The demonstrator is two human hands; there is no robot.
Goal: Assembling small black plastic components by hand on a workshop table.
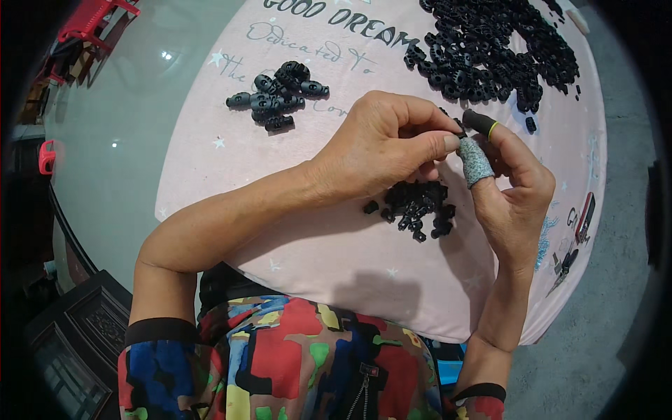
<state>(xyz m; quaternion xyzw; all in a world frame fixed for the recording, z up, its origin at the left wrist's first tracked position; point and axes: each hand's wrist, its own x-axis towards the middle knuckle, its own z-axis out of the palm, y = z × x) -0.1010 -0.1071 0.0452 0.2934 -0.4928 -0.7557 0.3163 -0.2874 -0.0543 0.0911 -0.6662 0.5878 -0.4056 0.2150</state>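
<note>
My left hand (381, 143) pinches a small black plastic piece (460, 129) between thumb and fingers. On the other side, my right hand (514, 185) closes its thumb and index finger on the same piece; fingers hide most of it. A speckled grey cover wraps the right thumb, and a black cot with a yellow band sits on the right index finger. Below the hands lies a small heap of little black plastic parts (418, 204). Black barrel-shaped cord locks (274, 98) with holes rest in a loose group at the left.
A large pile of black plastic parts (483, 49) covers the far right of the pink cloth-covered table (315, 245). Keys and a red-handled tool (585, 218) lie by the right edge. A red plastic stool (87, 28) and a dark carved wooden piece (84, 336) stand left.
</note>
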